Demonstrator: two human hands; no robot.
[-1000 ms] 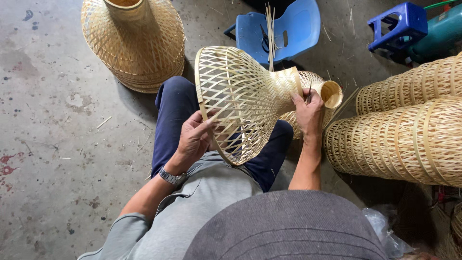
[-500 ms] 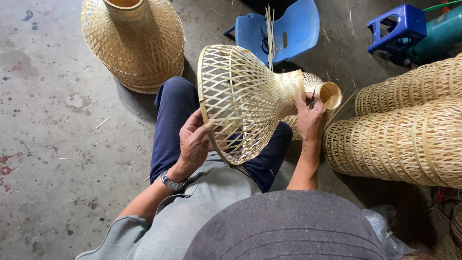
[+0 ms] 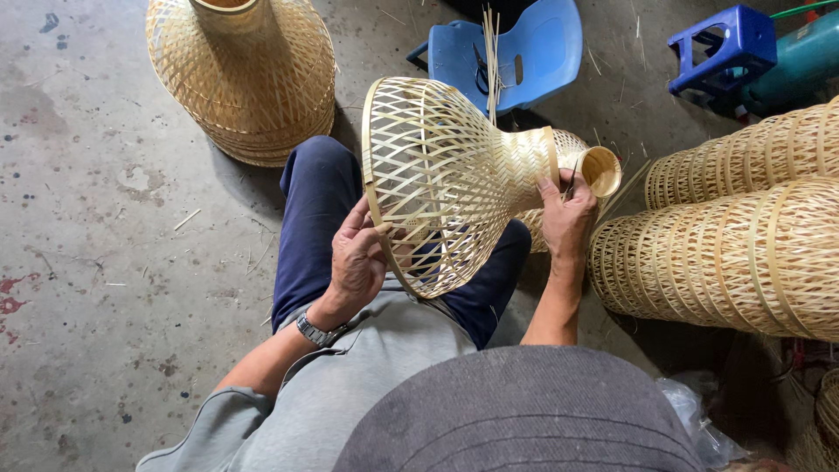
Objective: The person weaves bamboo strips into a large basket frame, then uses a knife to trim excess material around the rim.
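A woven bamboo lampshade (image 3: 454, 175), bell-shaped with an open lattice and a narrow neck, lies on its side across my lap. My left hand (image 3: 357, 262) grips its wide rim at the lower left. My right hand (image 3: 566, 218) holds the tightly woven neck, fingers by the small round mouth (image 3: 601, 170). A watch sits on my left wrist. My dark blue trousers show beneath and through the lattice.
A stack of finished shades (image 3: 245, 74) stands at the top left on the concrete floor. More woven shades (image 3: 743, 253) lie stacked at the right. A blue plastic chair (image 3: 524, 52) holding thin bamboo strips and a blue stool (image 3: 721, 48) sit beyond.
The shade has been turned slightly in my hands, its wide rim swinging left and up. My right hand has slid a little along the neck.
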